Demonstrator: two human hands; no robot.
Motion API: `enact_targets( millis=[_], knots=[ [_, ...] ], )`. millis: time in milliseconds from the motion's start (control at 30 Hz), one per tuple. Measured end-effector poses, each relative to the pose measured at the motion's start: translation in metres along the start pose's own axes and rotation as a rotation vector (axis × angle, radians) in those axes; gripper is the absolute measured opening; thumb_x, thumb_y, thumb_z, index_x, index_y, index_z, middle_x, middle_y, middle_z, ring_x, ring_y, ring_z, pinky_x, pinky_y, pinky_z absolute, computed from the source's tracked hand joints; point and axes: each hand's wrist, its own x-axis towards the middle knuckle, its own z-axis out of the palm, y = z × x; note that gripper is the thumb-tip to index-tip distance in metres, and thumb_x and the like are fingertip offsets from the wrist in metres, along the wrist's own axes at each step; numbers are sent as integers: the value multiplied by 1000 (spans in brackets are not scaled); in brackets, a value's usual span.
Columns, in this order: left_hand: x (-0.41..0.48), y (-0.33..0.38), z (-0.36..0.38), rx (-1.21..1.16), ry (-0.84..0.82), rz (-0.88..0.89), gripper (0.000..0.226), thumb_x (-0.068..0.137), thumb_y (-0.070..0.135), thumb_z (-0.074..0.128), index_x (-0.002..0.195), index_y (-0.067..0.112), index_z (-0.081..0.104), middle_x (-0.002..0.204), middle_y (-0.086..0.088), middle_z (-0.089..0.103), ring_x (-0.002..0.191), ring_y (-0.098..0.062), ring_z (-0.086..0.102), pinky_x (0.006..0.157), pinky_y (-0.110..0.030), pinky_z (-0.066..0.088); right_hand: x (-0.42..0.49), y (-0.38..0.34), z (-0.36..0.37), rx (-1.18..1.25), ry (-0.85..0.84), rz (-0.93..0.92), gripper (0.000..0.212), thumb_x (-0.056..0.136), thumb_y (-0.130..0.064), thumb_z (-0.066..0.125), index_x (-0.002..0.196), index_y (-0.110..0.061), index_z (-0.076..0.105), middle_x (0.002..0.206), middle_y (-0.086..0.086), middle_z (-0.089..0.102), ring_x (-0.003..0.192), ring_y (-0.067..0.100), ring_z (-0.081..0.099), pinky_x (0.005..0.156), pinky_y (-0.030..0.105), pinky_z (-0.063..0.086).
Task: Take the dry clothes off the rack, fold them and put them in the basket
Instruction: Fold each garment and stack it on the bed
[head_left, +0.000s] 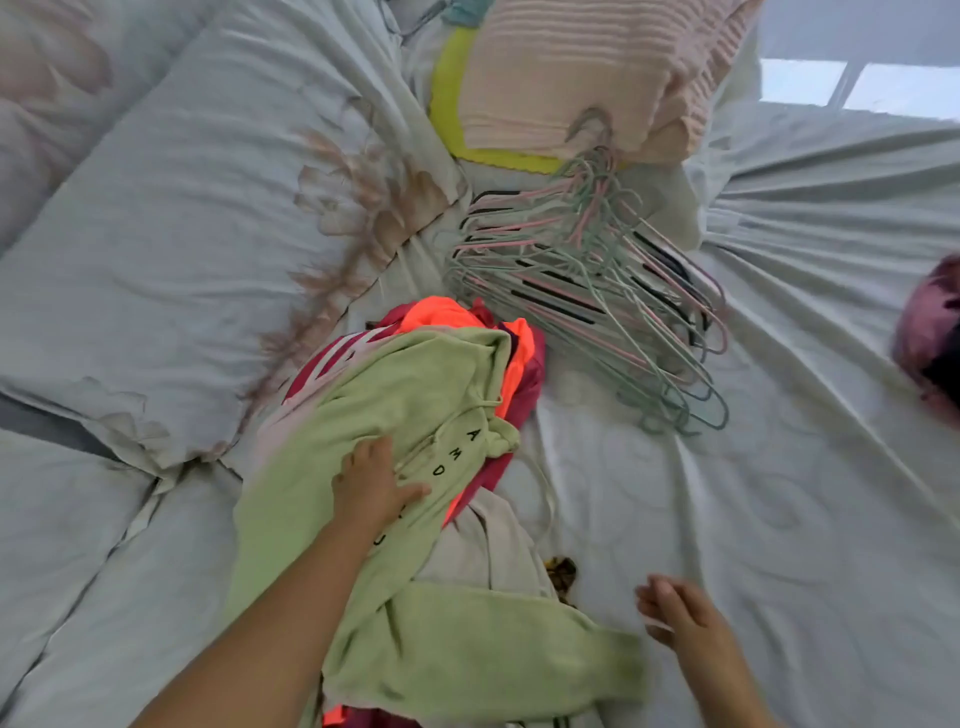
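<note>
Head view, looking down at a bed with a white crinkly sheet (779, 467). In the middle, a messy heap of clothes. On top of the heap, a soft light green hoodie with black letters (415, 395), spread from the middle down to the bottom edge, one sleeve out to the right. Left hand (371, 483) laid on the hoodie's front, just beside the letters, fingers loose and thumb out, pressing and not grabbing. Right hand (675, 613) low on the right, over the bare sheet, just beside the sleeve end, fingers relaxed and holding nothing (a bit blurry). Under the hoodie, a bright orange top (441, 312), a dark red top with white stripes (332, 358) and a cream cloth (483, 551). Just past the heap, a pile of thin pink, green and black hangers (597, 291). Behind those, a pink stripy pillow (571, 67). On the left, a pale puffy quilt with brown flowers (182, 234). At the far right edge, something purple (930, 332), too cut off to tell.
</note>
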Motion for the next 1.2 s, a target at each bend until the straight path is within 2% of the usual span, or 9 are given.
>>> enact_targets(
  millis=[100, 233, 367, 467, 667, 833, 933, 1067, 1200],
  knots=[
    [14, -14, 11, 80, 14, 107, 53, 83, 42, 63, 127, 16, 47, 132, -7, 45, 117, -26, 44, 90, -34, 38, -9, -17, 48, 78, -48, 29, 16, 95, -6, 47, 97, 2, 60, 79, 11, 68, 72, 21, 61, 59, 29, 48],
    [41, -16, -3, -273, -51, 175, 30, 79, 32, 70, 99, 15, 57, 105, -8, 56, 90, -21, 53, 74, -28, 40, -9, -42, 79, 164, -93, 61, 17, 95, -6, 47, 88, 2, 60, 67, 9, 68, 55, 13, 61, 47, 19, 47],
    [97, 1, -38, -181, 238, 252, 56, 80, 32, 70, 129, 12, 49, 133, -11, 48, 122, -29, 45, 99, -38, 37, -4, -56, 90, 187, -93, 57, 18, 96, -8, 46, 89, 0, 61, 71, 11, 66, 53, 12, 60, 48, 18, 47],
    [132, 28, -53, -108, 221, 271, 72, 81, 36, 69, 139, 13, 35, 143, -9, 42, 130, -29, 39, 103, -43, 33, 0, -54, 97, 210, -66, 75, 18, 96, -10, 48, 89, 0, 61, 72, 10, 68, 56, 14, 59, 52, 22, 47],
    [136, 51, -55, -52, 94, 398, 36, 87, 29, 62, 116, 10, 52, 120, -10, 57, 111, -30, 52, 87, -37, 41, 2, -40, 98, 238, -54, 107, 19, 96, -13, 49, 94, 0, 62, 69, 7, 70, 58, 14, 62, 56, 25, 46],
    [89, 43, -78, -362, 176, 671, 20, 85, 27, 54, 97, 11, 56, 92, 3, 58, 86, -16, 52, 70, -28, 33, -3, -50, 102, 271, -77, 102, 20, 96, -13, 47, 94, 1, 61, 70, 9, 69, 57, 13, 59, 56, 25, 45],
    [55, 43, -108, -729, -55, 685, 9, 83, 23, 55, 91, 21, 56, 84, 7, 58, 76, -1, 52, 70, -18, 40, -7, -60, 110, 289, -113, 60, 21, 96, -16, 49, 95, -2, 65, 80, 10, 70, 66, 15, 61, 59, 25, 46],
    [0, 52, -156, -1199, -337, 611, 9, 85, 10, 59, 91, 16, 60, 86, 1, 66, 79, -8, 61, 73, -19, 51, -19, -82, 115, 289, -137, -41, 17, 95, -21, 50, 107, -19, 62, 109, 1, 64, 92, 12, 60, 76, 27, 48],
    [-64, 62, -201, -1428, -463, 582, 21, 77, 14, 60, 96, 7, 61, 84, -6, 70, 76, -14, 67, 64, -23, 56, -40, -110, 104, 332, -151, -110, 20, 96, -28, 47, 115, -29, 52, 113, -12, 56, 96, -1, 54, 86, 25, 44]
  ],
)
